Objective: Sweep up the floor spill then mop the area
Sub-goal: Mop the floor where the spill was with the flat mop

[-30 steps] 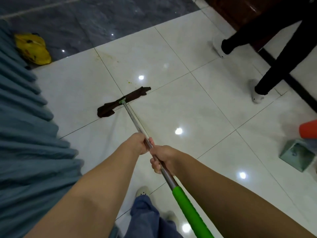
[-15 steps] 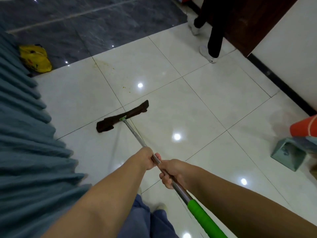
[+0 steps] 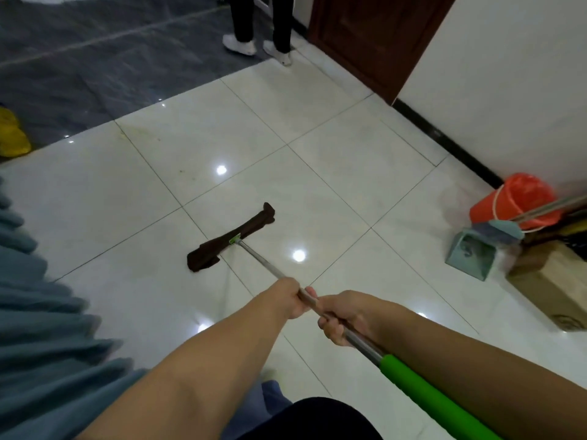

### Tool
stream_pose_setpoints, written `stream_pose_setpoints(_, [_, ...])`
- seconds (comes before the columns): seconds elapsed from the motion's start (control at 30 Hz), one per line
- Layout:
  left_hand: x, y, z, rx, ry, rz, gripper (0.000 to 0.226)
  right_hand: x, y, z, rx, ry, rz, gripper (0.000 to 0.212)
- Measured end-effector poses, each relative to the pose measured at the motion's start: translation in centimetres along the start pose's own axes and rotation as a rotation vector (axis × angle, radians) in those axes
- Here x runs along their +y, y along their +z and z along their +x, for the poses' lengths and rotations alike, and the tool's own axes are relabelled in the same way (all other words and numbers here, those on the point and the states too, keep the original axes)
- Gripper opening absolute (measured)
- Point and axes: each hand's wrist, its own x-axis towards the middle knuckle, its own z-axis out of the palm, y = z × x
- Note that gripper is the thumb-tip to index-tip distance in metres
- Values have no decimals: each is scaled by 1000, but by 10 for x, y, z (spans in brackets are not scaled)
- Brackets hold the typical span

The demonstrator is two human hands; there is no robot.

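A flat mop with a dark brown cloth head (image 3: 230, 238) lies on the white floor tiles in front of me. Its steel pole (image 3: 259, 258) runs back to a green foam grip (image 3: 422, 390) at the lower right. My left hand (image 3: 289, 301) is shut on the steel pole. Just behind it on the same pole, my right hand (image 3: 343, 319) is also shut. Faint yellowish specks and smears (image 3: 149, 134) mark the tiles beyond the mop head.
A teal dustpan (image 3: 470, 254), an orange bucket (image 3: 514, 201) and a cardboard box (image 3: 552, 281) stand by the right wall. Another person's legs and white shoes (image 3: 241, 47) are at the top by a brown door. A yellow bag (image 3: 11, 136) lies far left; blue curtain on my left.
The mop head has slid back toward me and to the right across the tiles. The other person has walked away toward the door.
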Motion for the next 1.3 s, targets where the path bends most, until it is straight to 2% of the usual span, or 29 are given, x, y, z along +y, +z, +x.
stream_pose_setpoints(0.23, [23, 10, 3, -56, -21, -70, 16, -30, -2, 1, 14, -13, -62, 25])
stream_pose_setpoints(0.37, [54, 5, 11, -70, 13, -72, 16, -61, 13, 7, 34, -32, -100, 20])
stream_pose_setpoints(0.47, [86, -2, 17, -75, 22, -82, 18, -91, 29, 13, 26, -29, -120, 23])
stream_pose_setpoints(0.73, [200, -22, 26, -102, 25, -163, 23, -200, 83, 24, 48, -11, -198, 23])
stream_pose_setpoints(0.9, [285, -38, 40, -107, 7, -189, 22, -278, 129, 29, 100, 60, -233, 36])
stream_pose_setpoints(1.3, [447, -54, 68, -98, 25, -217, 16, -430, 202, 43, 85, 28, -269, 34])
